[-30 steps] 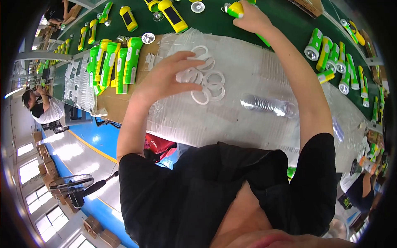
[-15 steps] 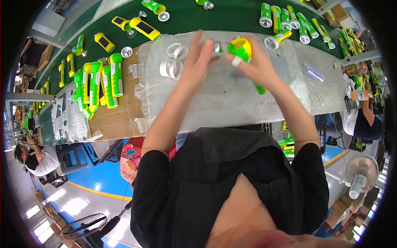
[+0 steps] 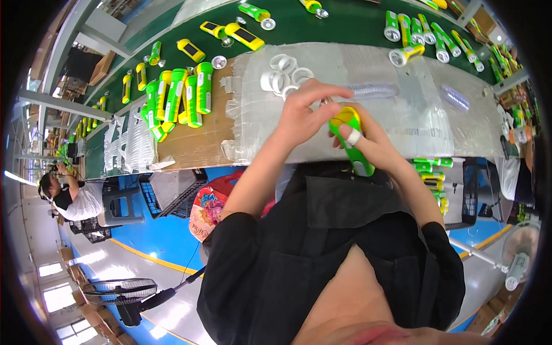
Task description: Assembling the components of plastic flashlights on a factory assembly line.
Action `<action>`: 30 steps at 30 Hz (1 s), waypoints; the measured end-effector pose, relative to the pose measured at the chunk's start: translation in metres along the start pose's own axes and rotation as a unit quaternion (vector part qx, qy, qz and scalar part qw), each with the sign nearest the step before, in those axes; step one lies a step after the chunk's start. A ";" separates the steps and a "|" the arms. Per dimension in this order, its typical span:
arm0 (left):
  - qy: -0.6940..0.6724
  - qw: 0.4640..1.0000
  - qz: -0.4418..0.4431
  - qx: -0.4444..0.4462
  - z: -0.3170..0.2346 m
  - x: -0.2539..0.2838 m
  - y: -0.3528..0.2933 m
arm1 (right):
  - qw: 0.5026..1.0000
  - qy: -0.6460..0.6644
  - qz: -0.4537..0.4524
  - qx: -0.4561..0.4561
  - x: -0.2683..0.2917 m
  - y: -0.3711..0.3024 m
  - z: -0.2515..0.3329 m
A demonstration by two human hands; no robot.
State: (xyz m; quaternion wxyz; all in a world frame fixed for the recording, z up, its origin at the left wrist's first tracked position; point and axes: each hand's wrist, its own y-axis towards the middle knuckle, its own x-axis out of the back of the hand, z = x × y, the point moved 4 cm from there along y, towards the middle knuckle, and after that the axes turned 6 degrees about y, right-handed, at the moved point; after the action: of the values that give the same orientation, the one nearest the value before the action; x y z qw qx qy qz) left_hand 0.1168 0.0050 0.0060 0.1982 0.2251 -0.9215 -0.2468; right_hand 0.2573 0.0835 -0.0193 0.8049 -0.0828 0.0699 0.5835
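In my right hand [image 3: 374,141], which has a white band on one finger, is a green and yellow flashlight body [image 3: 360,161]. Its open yellow end points up and away from me, and its green tail reaches toward my apron. My left hand [image 3: 305,115] is beside that open end, thumb and forefinger curled around a small silvery lamp part [image 3: 326,101], mostly hidden by the fingers. Beyond my left hand, several white rings [image 3: 268,81] lie on the plastic-covered work surface [image 3: 420,123]. A row of clear discs [image 3: 374,91] in a sleeve lies past my right hand.
Assembled flashlights [image 3: 204,86] are piled at the left on cardboard [image 3: 192,144]. Loose bodies and reflectors lie on the green belt [image 3: 322,29], with more flashlights [image 3: 406,54] at the far right. Another clear sleeve [image 3: 455,98] is at right. A fan [image 3: 123,290] stands lower left.
Both hands have come nearer my body and closer together. The flashlight body has moved toward me with its open end turned up. The whole view has shifted, moving the bench rightward in the picture.
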 end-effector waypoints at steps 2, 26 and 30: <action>0.106 0.986 0.120 -0.053 -0.024 -0.007 -0.004 | 0.997 0.063 0.023 -0.024 -0.010 -0.006 -0.004; 0.354 0.931 0.080 0.035 0.108 -0.052 0.016 | 0.971 0.219 -0.091 0.027 0.056 -0.036 -0.019; 0.237 0.967 0.035 0.085 0.074 -0.045 0.024 | 0.977 0.193 -0.082 0.024 0.056 -0.029 -0.009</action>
State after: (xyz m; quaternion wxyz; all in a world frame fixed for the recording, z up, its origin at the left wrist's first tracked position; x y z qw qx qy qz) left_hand 0.1107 0.0735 -0.0512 0.3992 0.2608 -0.8732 -0.1006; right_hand 0.3020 0.1247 -0.0382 0.8229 -0.1798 0.2314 0.4868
